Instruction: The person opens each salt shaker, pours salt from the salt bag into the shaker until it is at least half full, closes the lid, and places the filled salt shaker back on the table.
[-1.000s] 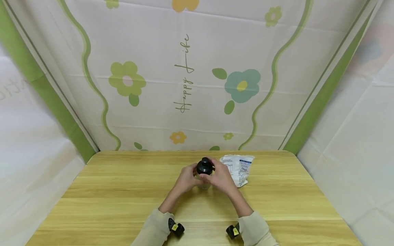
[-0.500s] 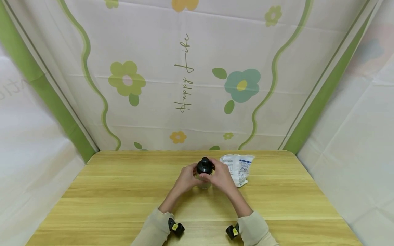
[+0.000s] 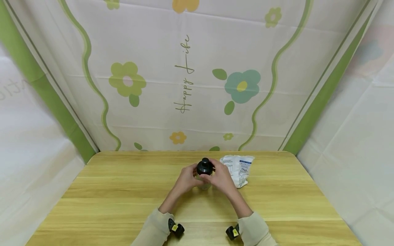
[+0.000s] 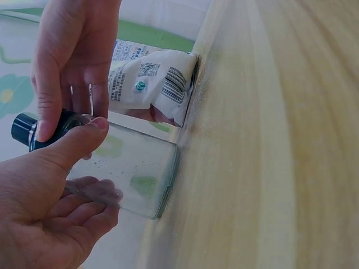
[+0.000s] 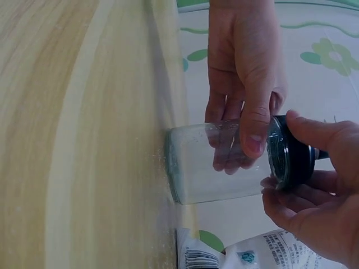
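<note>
A clear glass jar (image 5: 210, 185) stands upright at the middle of the table, capped by a black lid (image 3: 204, 167) with a knob on top. Small droplets or specks show on its glass in the left wrist view. My left hand (image 3: 186, 179) grips the glass body just below the lid, thumb in front and fingers behind. From the other side my right hand (image 3: 222, 176) holds the lid's rim between thumb and fingers. Close to the right hand lies a crumpled white packet (image 4: 146, 78) with printed text and a barcode.
The wooden table (image 3: 123, 205) has its far edge just behind the jar and packet. A white floral cloth (image 3: 154, 102) hangs behind, with further white cloths at both sides. Small black cameras sit at both beige cuffs.
</note>
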Demonstrator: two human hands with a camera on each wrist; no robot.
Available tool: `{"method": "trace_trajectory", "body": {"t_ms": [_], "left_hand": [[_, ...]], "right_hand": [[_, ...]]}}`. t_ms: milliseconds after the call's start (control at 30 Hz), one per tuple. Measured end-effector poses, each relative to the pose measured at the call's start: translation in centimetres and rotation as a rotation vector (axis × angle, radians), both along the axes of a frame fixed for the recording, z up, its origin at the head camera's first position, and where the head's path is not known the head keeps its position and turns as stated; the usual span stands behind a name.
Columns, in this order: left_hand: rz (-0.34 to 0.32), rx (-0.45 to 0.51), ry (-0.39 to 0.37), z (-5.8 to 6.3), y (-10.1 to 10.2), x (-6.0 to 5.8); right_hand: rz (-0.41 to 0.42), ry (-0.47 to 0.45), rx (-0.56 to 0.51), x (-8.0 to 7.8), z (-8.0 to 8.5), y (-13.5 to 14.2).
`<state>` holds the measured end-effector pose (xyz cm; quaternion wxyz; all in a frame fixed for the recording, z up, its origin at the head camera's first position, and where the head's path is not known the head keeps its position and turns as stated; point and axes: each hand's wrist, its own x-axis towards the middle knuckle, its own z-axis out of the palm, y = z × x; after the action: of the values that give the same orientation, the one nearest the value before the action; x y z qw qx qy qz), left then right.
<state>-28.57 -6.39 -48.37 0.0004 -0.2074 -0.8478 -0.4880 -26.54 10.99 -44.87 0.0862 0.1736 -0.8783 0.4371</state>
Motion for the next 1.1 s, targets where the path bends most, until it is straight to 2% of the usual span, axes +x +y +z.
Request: {"method": "trace_trajectory", "body": {"t_ms": [300,533,900,1100], "left_hand": [[-0.005,-0.001,0.009,0.09,-0.03,0.05],[-0.011,0.027,0.010,0.06,-0.07,0.12],[-0.013,0.018,0.011,0.03,-0.08,0.03],[-0.012,0.010,0.021,0.08,-0.08,0.04]], "right_hand": [[0.009,0.007,-0.005,0.08,0.03,0.03],[-0.004,-0.032,-0.034,0.20,0.27,-0.03],[0.019,-0.022,-0.040,0.23,0.07,-0.01],[0.001,-0.015,-0.027,0.29,0.17,-0.07]]}}
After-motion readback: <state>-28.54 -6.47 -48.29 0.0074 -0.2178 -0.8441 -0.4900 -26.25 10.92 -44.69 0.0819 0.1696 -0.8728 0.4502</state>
